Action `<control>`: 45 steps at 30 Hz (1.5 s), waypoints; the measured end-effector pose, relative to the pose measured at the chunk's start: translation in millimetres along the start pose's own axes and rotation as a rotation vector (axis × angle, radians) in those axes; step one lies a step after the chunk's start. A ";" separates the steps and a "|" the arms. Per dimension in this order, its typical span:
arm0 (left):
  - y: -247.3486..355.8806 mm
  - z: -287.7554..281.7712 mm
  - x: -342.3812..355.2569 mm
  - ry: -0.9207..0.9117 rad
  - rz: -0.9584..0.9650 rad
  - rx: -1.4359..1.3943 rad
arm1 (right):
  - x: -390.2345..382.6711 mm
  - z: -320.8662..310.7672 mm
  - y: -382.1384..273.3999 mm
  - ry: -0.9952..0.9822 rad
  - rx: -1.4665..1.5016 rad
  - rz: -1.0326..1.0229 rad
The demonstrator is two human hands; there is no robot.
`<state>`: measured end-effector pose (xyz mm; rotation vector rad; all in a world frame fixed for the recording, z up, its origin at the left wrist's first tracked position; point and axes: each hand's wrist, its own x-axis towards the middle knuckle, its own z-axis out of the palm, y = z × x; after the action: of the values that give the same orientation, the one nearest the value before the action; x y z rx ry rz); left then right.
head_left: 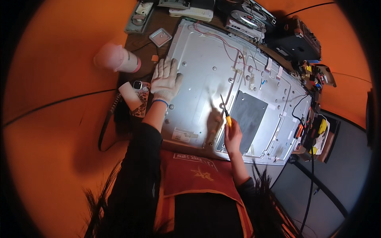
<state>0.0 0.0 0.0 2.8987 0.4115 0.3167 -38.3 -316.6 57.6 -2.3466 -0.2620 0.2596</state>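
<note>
1. The metal panel (pixel 194 81) lies in front of the person, under both hands; its longer way seems to run left to right, the far edge slanting nearer toward the right.
2. The gloved left hand (pixel 165 79) rests flat at the panel's left edge, fingers straight and close together, holding nothing.
3. The bare right hand (pixel 233 137) is nearer the person, by the near-left part of the dark plate (pixel 251 119); its fingers are curled round the yellow handle of a screwdriver (pixel 226 114).
4. The screwdriver's long axis runs near to far, its tip leaning slightly left, beyond the right hand.
5. The tip stands apart from its shadow (pixel 208 89), so it seems raised off the panel; I cannot tell how far.
</note>
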 end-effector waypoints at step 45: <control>-2.8 0.8 7.0 0.110 -0.034 -0.168 | 204.3 145.5 -46.4 0.126 0.663 -0.157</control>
<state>6.0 4.6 -0.1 2.7163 0.4300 0.4825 114.1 -133.8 -33.9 -1.6693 -0.2505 0.0980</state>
